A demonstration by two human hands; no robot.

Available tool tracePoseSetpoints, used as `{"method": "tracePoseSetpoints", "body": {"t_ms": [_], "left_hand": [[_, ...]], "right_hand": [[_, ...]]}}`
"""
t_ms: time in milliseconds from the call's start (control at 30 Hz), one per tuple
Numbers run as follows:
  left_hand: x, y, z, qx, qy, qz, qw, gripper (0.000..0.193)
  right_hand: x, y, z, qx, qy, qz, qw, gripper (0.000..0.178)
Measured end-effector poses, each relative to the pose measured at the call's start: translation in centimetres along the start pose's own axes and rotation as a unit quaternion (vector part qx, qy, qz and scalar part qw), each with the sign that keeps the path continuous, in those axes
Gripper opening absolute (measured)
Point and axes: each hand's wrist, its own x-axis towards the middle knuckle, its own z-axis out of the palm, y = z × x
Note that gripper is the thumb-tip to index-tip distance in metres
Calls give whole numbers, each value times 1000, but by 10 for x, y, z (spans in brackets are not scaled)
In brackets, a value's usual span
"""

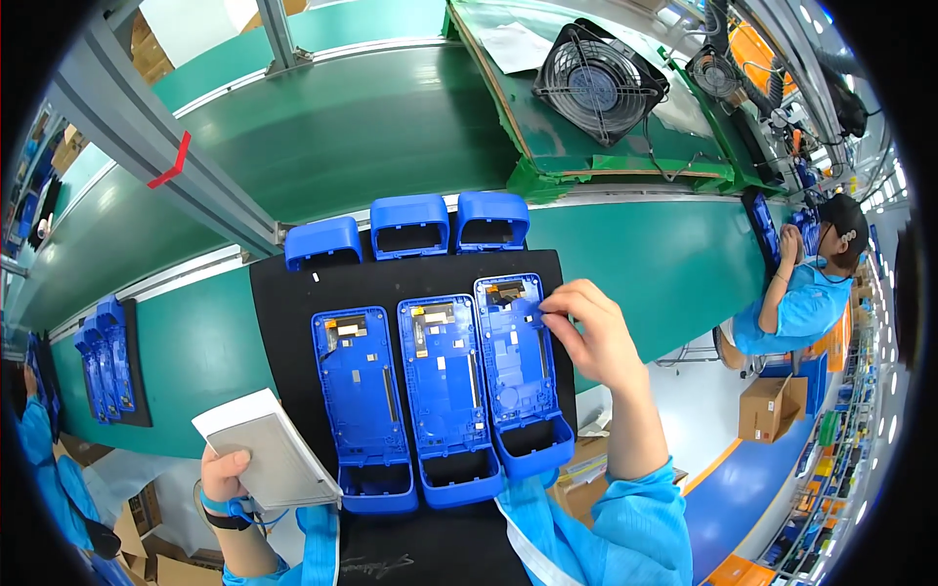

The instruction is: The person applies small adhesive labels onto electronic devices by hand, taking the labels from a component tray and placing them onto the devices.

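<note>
My left hand (227, 473) grips a pale grey-white pad of sheets (270, 455), thumb on its face, left of a black mat (373, 276). On that mat three blue plastic housings lie side by side with their insides up: a left one (360, 396), a middle one (437, 381) and a right one (512, 363). Small white pieces dot them, and dark and yellowish parts sit near their far ends. At the right housing's upper right edge my right hand (601, 337) has its thumb and forefinger pinched together. Whatever lies between those fingertips is too small to make out.
Three blue hollow end pieces (410, 213) stand along the mat's far edge. Behind the green worktop (625, 264), a black fan (598, 83) rests on a raised shelf. More blue housings (109, 359) lie at far left. A co-worker (806, 293) sits at right; another is at left.
</note>
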Motion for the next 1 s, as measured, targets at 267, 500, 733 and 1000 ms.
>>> {"method": "tracePoseSetpoints", "body": {"t_ms": [267,500,733,1000], "left_hand": [[2,-4,6,-18,18,23,999,71],[-1,-4,-1,-8,24,10,1000,72],[2,-4,-2,-18,27,-5,999,73],[4,-4,-2,-32,32,-7,999,73]], "right_hand": [[31,1,-4,-40,-179,-30,983,8],[28,0,3,-93,-162,-47,981,16],[27,-2,4,-106,-155,-62,980,18],[28,-3,0,-65,-187,-42,979,17]]}}
